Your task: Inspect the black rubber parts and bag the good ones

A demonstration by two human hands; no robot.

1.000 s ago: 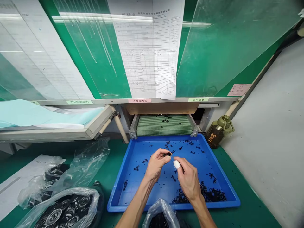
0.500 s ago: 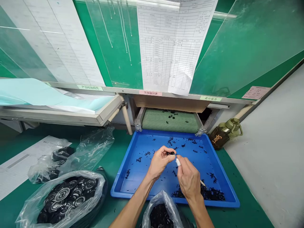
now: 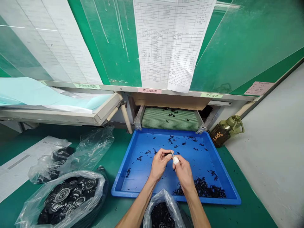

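Note:
Over the blue tray (image 3: 147, 177) my left hand (image 3: 159, 164) is closed in a pinch on a small black part (image 3: 168, 154), mostly covered by the fingers. My right hand (image 3: 184, 172) meets it fingertip to fingertip, closed around a slim tool (image 3: 172, 153) whose pale, narrow end touches or nearly touches the part. Most of the tool is hidden in the palm, so its exact kind cannot be made out. Something white (image 3: 175, 160) wraps or covers the right thumb tip. A heap of small black pieces (image 3: 209, 189) lies in the tray's near right corner, with more scattered across it.
Beyond the tray, a green ribbed conveyor belt (image 3: 169, 118) carries a few black parts. A clear bag (image 3: 163, 215) of black pieces stands in front of me. Black rings fill a larger bag (image 3: 64, 199) at left. A bottle (image 3: 225, 129) leans by the right wall.
My right hand has turned and shifted slightly left, so the tool's pale end now shows at the part. The left hand keeps its pinch. The view has shifted slightly.

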